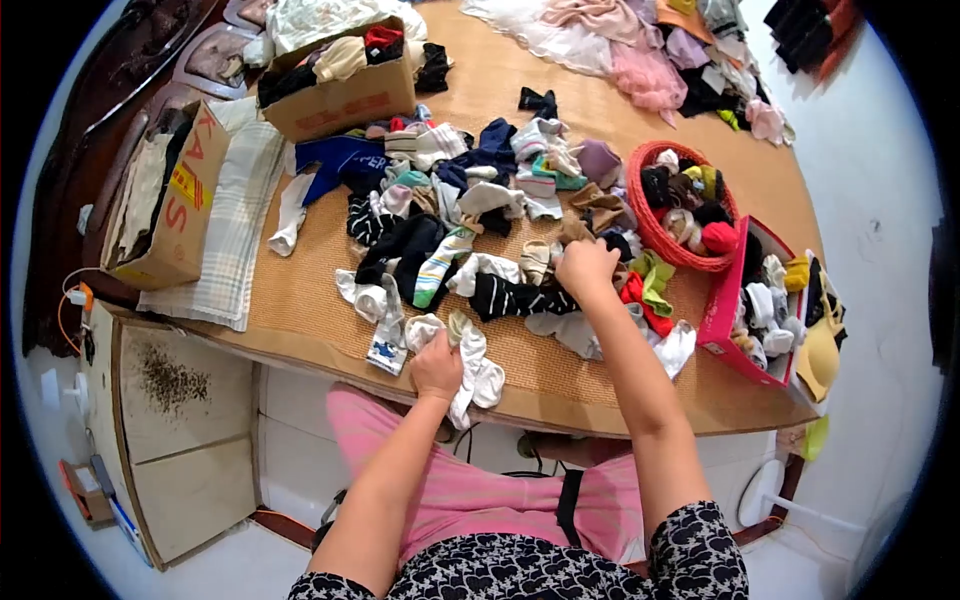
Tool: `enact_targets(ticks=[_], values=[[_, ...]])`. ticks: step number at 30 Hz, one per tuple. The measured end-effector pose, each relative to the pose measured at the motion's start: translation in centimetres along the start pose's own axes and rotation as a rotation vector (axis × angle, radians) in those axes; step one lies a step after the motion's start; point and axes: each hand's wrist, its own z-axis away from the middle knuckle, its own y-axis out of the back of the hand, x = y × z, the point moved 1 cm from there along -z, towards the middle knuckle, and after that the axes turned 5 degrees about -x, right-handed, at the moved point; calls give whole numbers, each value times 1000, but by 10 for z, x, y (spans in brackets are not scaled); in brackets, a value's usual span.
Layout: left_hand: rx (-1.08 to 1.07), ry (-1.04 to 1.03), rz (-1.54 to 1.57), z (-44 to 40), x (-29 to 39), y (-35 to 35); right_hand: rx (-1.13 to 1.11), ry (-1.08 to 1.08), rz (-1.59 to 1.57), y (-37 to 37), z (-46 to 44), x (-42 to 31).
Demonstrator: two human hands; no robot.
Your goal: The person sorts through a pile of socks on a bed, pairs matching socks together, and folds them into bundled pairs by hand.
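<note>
My left hand (437, 368) is closed on a white sock (480, 378) near the table's front edge. Beside it lie more pale socks and a sock with a blue-and-white label (386, 353). My right hand (588, 268) reaches into the right side of a mixed sock pile, fingers curled in among brown and dark socks; what they grip is hidden. Just left of that hand is a black patterned sock (515, 298), and to its right are a lime-green piece (653, 284) and a red piece (634, 292). A white sock with coloured stripes (440, 268) rests mid-pile.
A red woven basket (646, 225) and a pink box (720, 310), both holding socks, stand at the right. Two cardboard boxes (345, 100) of clothing sit to the left and back. A bra (820, 355) hangs at the right edge; pink fabric (645, 80) lies at the back.
</note>
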Motion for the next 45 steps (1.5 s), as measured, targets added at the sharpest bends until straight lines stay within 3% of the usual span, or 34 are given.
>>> enact_targets(ticks=[2,4,7,10,12,14,16,19,22,24,26,28,31,32,36,38,40,44,45], values=[[-23,3,-29,-1,-3,-5,266,150,-90,1,-15,-6],[-17,-30,-25,-2,-2,-4,494,436,-326,6,-32,-24],[-21,-26,-20,-3,-1,-3,533,591,-438,10,-52,-55],[-6,-40,-16,-3,-3,-5,326,680,-322,-4,-63,-71],[-9,-45,1,-3,-3,-6,-84,655,-63,-17,-68,-70],[6,-48,-1,-2,-4,-8,-60,674,-87,-10,-49,-57],[5,-50,-1,-2,-5,-8,-232,358,55,0,-40,-45],[11,-65,-7,-1,-7,-11,-354,190,153,21,-34,-25],[16,-54,-3,-2,-6,-10,-195,196,104,38,-39,-34],[5,-43,-4,-2,-7,-10,141,229,-32,30,-55,-56],[-5,-30,-5,-3,-6,-9,240,468,-342,22,-73,-84],[21,-53,0,-3,-4,-6,356,681,-348,4,-84,-110],[33,-44,16,-3,-7,-8,125,561,-298,-28,-96,-130],[28,-50,23,-2,-8,-9,128,517,-203,-34,-101,-130],[61,-76,49,-4,-6,-6,210,372,-354,-42,-100,-93],[51,-81,59,-5,-4,-1,70,263,-363,-34,-92,-60],[59,-76,29,-4,-3,-1,24,223,-539,-4,-67,-34],[58,-77,26,-3,-5,-5,199,210,-1396,-11,-44,11],[72,-84,42,-3,-5,-5,290,184,-1318,-14,-39,16]])
